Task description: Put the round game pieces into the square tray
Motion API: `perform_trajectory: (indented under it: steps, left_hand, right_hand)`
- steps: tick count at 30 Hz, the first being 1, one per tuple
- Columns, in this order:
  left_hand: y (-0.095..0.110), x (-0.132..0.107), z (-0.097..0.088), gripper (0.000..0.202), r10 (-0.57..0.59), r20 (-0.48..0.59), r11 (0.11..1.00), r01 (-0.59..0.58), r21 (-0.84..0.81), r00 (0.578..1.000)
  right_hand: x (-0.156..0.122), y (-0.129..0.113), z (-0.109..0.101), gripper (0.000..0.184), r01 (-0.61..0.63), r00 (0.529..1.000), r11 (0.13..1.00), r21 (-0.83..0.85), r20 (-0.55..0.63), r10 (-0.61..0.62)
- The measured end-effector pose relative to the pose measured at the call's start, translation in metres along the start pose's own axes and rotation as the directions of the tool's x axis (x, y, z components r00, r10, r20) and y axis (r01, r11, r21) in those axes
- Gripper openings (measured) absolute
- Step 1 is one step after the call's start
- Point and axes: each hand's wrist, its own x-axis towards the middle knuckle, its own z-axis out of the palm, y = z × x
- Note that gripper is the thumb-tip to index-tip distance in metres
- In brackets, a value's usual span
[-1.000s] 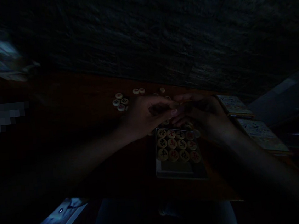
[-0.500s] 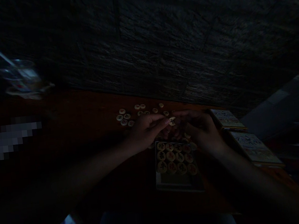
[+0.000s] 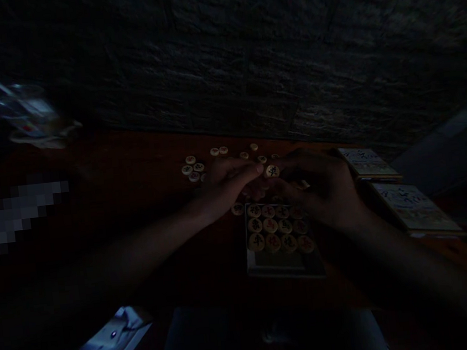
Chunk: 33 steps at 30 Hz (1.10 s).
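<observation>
A round xiangqi piece (image 3: 272, 171) with a dark character shows between my two hands, above the table. My right hand (image 3: 324, 185) pinches it between thumb and fingers. Just beside its left edge is the thumb tip of my left hand (image 3: 228, 184), whose fingers are curled; whether they hold anything is hidden. Below my hands lies an open tray (image 3: 285, 274) with rows of xiangqi pieces (image 3: 270, 225), some marked red and some black. Its front strip shows bare. One loose piece (image 3: 237, 209) lies by the tray's left corner.
More loose pieces (image 3: 192, 169) are scattered behind my hands. Two illustrated boxes (image 3: 416, 206) lie at the right. A plastic cup with a straw (image 3: 34, 109) stands far left, near the stone wall (image 3: 222, 65). The scene is very dark.
The piece has passed from under my left thumb to the fingers of my right hand, its character now facing me more fully. The view has shifted slightly.
</observation>
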Motion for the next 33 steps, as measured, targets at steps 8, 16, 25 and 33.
perform_trajectory:
  steps: [8, 16, 25, 33]
  left_hand:
    - [-0.008, 0.009, -0.007, 0.031, 0.213, -0.117, 0.938, -0.17, 0.301, 0.97]
    - [-0.007, 0.008, -0.003, 0.025, 0.26, -0.017, 0.926, -0.244, 0.288, 0.965]
    - [-0.013, 0.012, -0.007, 0.023, 0.283, -0.007, 0.926, -0.271, 0.263, 0.959]
    - [-0.014, 0.013, -0.011, 0.027, 0.308, 0.015, 0.907, -0.299, 0.296, 0.951]
  right_hand:
    - [-0.011, -0.033, -0.015, 0.022, -0.019, 0.989, 0.999, -0.05, 0.149, 0.026]
    - [-0.048, -0.067, -0.014, 0.02, 0.132, 0.896, 0.965, -0.226, 0.444, -0.018]
    - [-0.056, -0.064, -0.002, 0.021, 0.245, 0.82, 0.939, -0.24, 0.568, -0.069]
    - [-0.059, -0.064, -0.012, 0.026, 0.278, 0.804, 0.94, -0.199, 0.584, -0.114]
